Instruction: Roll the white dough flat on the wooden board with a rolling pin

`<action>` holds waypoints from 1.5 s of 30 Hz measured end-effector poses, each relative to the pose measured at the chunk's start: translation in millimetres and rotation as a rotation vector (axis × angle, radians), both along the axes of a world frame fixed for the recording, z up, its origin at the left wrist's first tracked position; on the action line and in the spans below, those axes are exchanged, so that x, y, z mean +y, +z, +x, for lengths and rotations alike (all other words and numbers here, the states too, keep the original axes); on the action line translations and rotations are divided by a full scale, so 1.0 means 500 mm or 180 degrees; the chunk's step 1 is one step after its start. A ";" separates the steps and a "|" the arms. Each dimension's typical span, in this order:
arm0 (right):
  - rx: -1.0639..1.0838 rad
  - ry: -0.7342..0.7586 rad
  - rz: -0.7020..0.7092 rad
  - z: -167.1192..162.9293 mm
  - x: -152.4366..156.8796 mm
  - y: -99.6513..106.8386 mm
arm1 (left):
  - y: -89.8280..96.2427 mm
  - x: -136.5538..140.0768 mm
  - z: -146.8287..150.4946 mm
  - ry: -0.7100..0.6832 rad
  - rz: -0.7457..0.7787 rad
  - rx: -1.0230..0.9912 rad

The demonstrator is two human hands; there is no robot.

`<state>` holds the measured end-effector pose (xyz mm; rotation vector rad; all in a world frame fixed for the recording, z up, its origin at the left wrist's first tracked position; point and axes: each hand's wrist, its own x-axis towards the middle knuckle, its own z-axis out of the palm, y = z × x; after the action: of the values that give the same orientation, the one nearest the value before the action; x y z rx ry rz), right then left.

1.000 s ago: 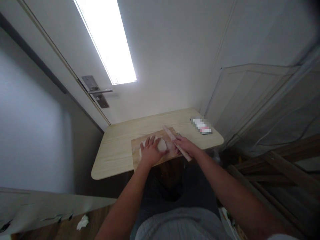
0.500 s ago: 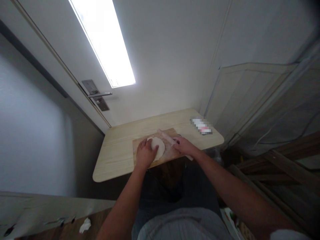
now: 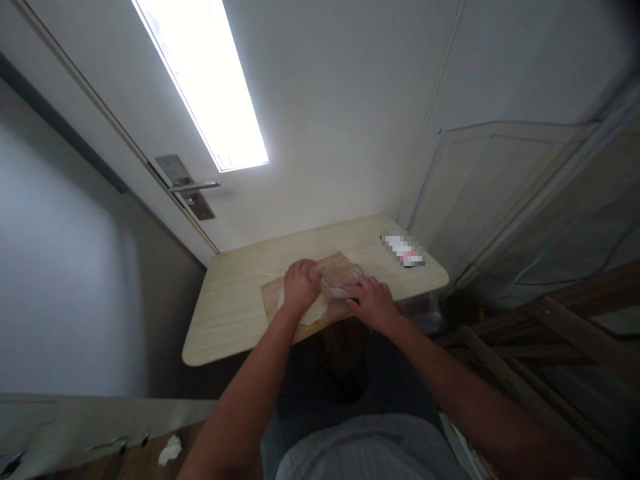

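Observation:
A flat round of dough (image 3: 314,313) lies on the floured wooden board (image 3: 334,265), partly covered by my left hand and forearm. Across its upper right side runs a pale rolling pin (image 3: 336,289). My left hand (image 3: 302,285) curls over the pin's left end, above the dough. At the other end, my right hand (image 3: 373,301) is closed around the pin near the board's right edge. Both ends of the pin are hidden under my hands.
The board rests on a light wooden table (image 3: 225,313) with rounded corners, against a white door with a metal handle (image 3: 195,187). A blurred-out phone-like item (image 3: 403,249) lies at the table's right. A metal ring (image 3: 359,268) shows by the board. Wooden slats (image 3: 510,360) stand at the right.
My left hand has moved from the dough up onto the rolling pin. The pin has turned from slanting beside the dough to lying more crosswise over it.

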<state>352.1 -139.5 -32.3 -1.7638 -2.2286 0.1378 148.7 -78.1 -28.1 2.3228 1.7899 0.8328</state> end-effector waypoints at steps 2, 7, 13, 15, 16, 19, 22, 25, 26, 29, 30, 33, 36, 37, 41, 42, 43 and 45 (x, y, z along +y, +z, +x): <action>0.0090 -0.0103 0.0198 0.009 -0.009 -0.016 | -0.015 0.009 0.005 -0.0119 -0.0175 0.0305; 0.0511 -0.0448 0.0534 0.050 -0.033 -0.062 | -0.034 0.013 0.003 -0.0130 -0.0299 0.0595; 0.0687 -0.0562 0.0704 0.062 -0.038 -0.095 | -0.029 0.025 0.008 -0.0145 -0.0501 0.0665; 0.0625 -0.0624 0.0709 0.060 -0.030 -0.096 | -0.029 0.032 0.010 -0.0121 -0.0537 0.0664; 0.0592 -0.0644 0.0709 0.059 -0.026 -0.096 | -0.029 0.035 0.010 -0.0112 -0.0554 0.0663; 0.0532 -0.0636 0.0750 0.061 -0.010 -0.097 | -0.028 0.043 0.012 -0.0079 -0.0592 0.0697; 0.0495 -0.0606 0.0881 0.065 0.003 -0.102 | -0.024 0.049 0.015 -0.0010 -0.0595 0.0831; 0.0476 -0.0618 0.1015 0.067 0.012 -0.106 | -0.020 0.057 0.019 0.0041 -0.0524 0.0933; 0.0475 -0.0626 0.1044 0.066 0.014 -0.106 | -0.019 0.061 0.020 0.0052 -0.0497 0.0951; 0.0474 -0.0663 0.1082 0.065 0.021 -0.106 | -0.020 0.073 0.025 0.0082 -0.0463 0.0984; 0.0480 -0.0681 0.1083 0.065 0.024 -0.105 | -0.020 0.077 0.026 0.0096 -0.0465 0.0988; 0.0538 -0.0732 0.1093 0.065 0.032 -0.104 | -0.021 0.089 0.029 0.0118 -0.0484 0.0984; 0.0585 -0.0729 0.1112 0.067 0.042 -0.104 | -0.017 0.098 0.033 0.0127 -0.0546 0.0983; 0.0590 -0.0719 0.1112 0.068 0.046 -0.105 | -0.015 0.100 0.034 0.0136 -0.0583 0.0989; 0.0594 -0.0710 0.1099 0.072 0.059 -0.105 | -0.006 0.110 0.042 0.0171 -0.0696 0.1055; 0.0592 -0.0712 0.1097 0.073 0.063 -0.105 | -0.004 0.113 0.044 0.0185 -0.0686 0.1080; 0.0588 -0.0713 0.1092 0.074 0.066 -0.105 | -0.003 0.116 0.045 0.0198 -0.0662 0.1108; 0.0573 -0.0718 0.1085 0.075 0.072 -0.105 | -0.003 0.122 0.048 0.0221 -0.0595 0.1156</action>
<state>389.7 -103.3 -84.8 -1.7207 -1.7903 -0.1207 172.9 -16.9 -29.8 2.4157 1.9903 0.2418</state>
